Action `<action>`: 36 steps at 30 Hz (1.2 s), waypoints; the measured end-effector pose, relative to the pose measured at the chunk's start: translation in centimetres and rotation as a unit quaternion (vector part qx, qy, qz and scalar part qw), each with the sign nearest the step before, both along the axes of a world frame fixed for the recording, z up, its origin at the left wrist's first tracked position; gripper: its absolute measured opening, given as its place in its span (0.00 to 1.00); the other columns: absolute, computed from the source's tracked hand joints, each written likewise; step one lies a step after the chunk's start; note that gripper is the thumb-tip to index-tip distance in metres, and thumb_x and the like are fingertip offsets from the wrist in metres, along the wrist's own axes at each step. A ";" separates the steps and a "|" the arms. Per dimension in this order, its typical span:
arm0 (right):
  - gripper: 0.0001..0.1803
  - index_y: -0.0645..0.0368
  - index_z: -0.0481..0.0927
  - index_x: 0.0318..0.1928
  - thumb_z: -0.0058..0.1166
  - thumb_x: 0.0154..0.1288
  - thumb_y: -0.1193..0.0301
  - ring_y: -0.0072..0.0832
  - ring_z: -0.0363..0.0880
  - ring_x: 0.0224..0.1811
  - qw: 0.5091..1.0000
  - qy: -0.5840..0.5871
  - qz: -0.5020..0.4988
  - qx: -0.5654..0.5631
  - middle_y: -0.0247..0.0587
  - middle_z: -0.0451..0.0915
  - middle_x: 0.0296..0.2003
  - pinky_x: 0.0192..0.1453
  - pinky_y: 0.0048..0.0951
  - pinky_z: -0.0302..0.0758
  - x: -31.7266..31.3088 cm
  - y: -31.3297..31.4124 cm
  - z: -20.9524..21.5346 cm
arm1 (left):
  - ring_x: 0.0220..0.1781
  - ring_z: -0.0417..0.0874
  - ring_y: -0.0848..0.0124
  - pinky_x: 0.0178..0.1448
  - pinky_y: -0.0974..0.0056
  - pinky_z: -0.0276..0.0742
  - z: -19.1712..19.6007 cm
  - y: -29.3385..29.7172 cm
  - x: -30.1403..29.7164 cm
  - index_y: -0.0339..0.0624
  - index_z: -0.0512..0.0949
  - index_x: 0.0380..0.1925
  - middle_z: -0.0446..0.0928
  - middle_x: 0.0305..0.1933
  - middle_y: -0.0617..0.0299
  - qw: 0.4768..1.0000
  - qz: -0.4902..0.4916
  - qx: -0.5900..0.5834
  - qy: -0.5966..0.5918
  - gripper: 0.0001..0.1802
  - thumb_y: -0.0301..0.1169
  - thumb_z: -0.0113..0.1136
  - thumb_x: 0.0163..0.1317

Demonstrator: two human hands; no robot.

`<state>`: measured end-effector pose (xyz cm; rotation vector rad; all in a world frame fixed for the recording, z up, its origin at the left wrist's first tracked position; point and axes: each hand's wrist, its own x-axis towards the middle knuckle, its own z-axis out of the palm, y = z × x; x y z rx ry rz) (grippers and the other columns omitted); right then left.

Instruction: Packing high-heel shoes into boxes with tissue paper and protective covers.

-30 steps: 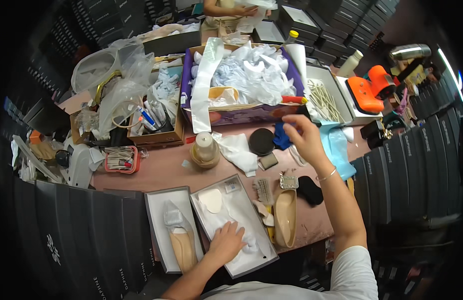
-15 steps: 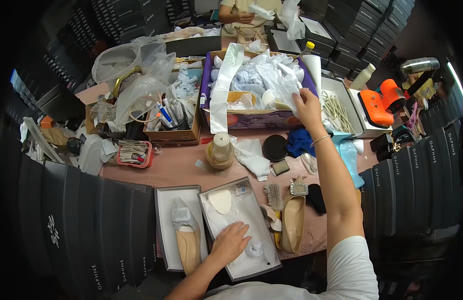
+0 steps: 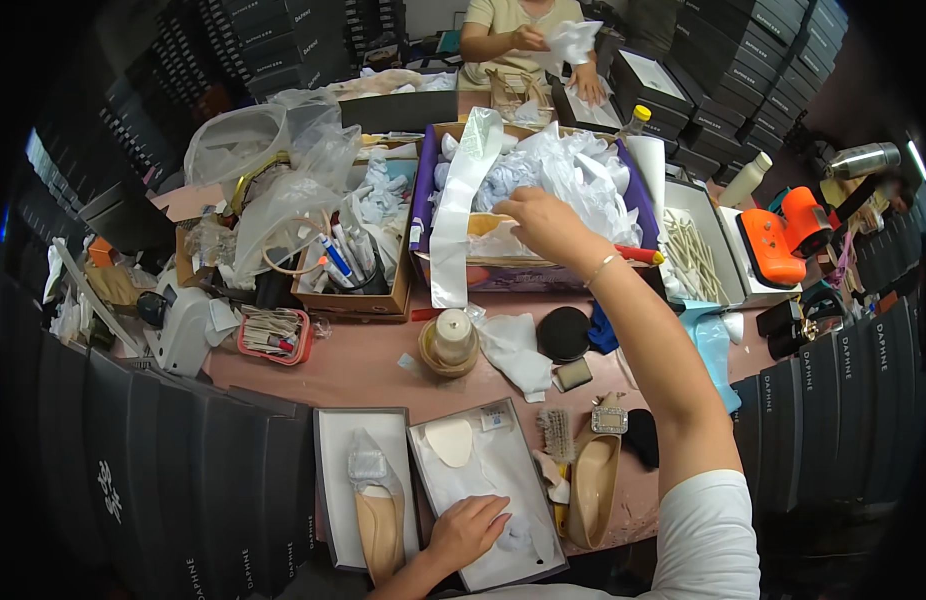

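Note:
My right hand [image 3: 543, 228] reaches into a purple box [image 3: 421, 195] heaped with crumpled white tissue paper [image 3: 573, 175]. Its fingers are curled at the heap's front left; what they pinch is hidden. My left hand [image 3: 470, 530] lies with fingers stretched out on white paper in an open shoe box [image 3: 545, 480], beside a small crumpled paper wad [image 3: 520, 535]. A cream pad [image 3: 449, 442] rests at that box's far end. The grey-rimmed box to the left [image 3: 328, 470] holds a beige flat shoe [image 3: 379, 520] with clear wrap over its toe.
A second beige shoe [image 3: 593, 490] with a jewelled buckle lies at right by a brush [image 3: 557, 432]. Ahead stand a pump bottle [image 3: 450, 343] and a round black tin [image 3: 564, 333]. Black shoe boxes [image 3: 193, 470] stack on both sides. Across the table, a co-worker's hands [image 3: 586, 82] handle white paper.
My right hand has moved left across the purple box, from its right end to the heap's front left. My left hand stays in the open shoe box. The view has shifted slightly.

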<state>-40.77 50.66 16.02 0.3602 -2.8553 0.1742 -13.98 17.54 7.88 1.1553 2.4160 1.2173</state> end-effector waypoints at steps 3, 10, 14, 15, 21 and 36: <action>0.12 0.56 0.81 0.41 0.59 0.53 0.73 0.44 0.75 0.49 0.997 -0.031 -0.022 0.065 0.46 0.77 0.40 0.52 0.41 0.74 -1.9 0.5 -3.5 | 0.39 0.82 0.62 0.43 0.63 0.78 0.4 0.3 -0.1 0.39 0.79 0.44 0.80 0.40 0.58 1.000 -0.002 0.005 -0.008 0.16 0.30 0.66 0.56; 0.07 0.65 0.76 0.35 0.55 0.56 0.76 0.49 0.81 0.34 0.966 0.055 -0.089 -0.237 0.52 0.81 0.34 0.40 0.40 0.77 1.2 0.6 2.3 | 0.39 0.83 0.61 0.43 0.63 0.79 0.5 0.0 0.2 0.39 0.80 0.43 0.80 0.41 0.57 0.999 0.017 0.022 -0.032 0.15 0.29 0.67 0.55; 0.12 0.63 0.75 0.43 0.54 0.57 0.77 0.42 0.83 0.33 0.896 0.201 -0.143 -0.369 0.51 0.82 0.32 0.40 0.34 0.77 5.3 2.5 4.0 | 0.45 0.83 0.57 0.51 0.61 0.79 0.8 -0.5 0.1 0.36 0.78 0.48 0.80 0.44 0.52 0.993 0.065 0.076 -0.070 0.20 0.26 0.68 0.55; 0.14 0.62 0.76 0.45 0.55 0.57 0.76 0.37 0.83 0.33 0.859 0.197 -0.153 -0.448 0.49 0.82 0.33 0.41 0.32 0.77 6.4 2.5 3.9 | 0.47 0.82 0.56 0.52 0.61 0.78 1.5 -0.3 -0.1 0.36 0.77 0.50 0.79 0.46 0.51 0.990 0.086 0.096 -0.059 0.22 0.27 0.69 0.54; 0.14 0.63 0.77 0.48 0.55 0.61 0.75 0.18 0.74 0.27 0.835 0.044 -0.119 -0.535 0.34 0.78 0.27 0.30 0.24 0.72 14.5 -0.6 6.3 | 0.65 0.69 0.55 0.62 0.59 0.72 9.4 7.7 -10.9 0.37 0.56 0.69 0.63 0.65 0.46 0.952 0.090 0.293 -0.027 0.43 0.40 0.67 0.58; 0.11 0.68 0.79 0.44 0.51 0.65 0.75 0.23 0.82 0.35 0.854 -0.126 -0.024 -0.504 0.41 0.82 0.31 0.40 0.26 0.77 11.4 0.2 5.5 | 0.53 0.76 0.71 0.56 0.68 0.73 14.6 5.0 -24.5 0.39 0.75 0.52 0.73 0.52 0.61 0.943 0.142 0.300 -0.033 0.22 0.12 0.53 0.56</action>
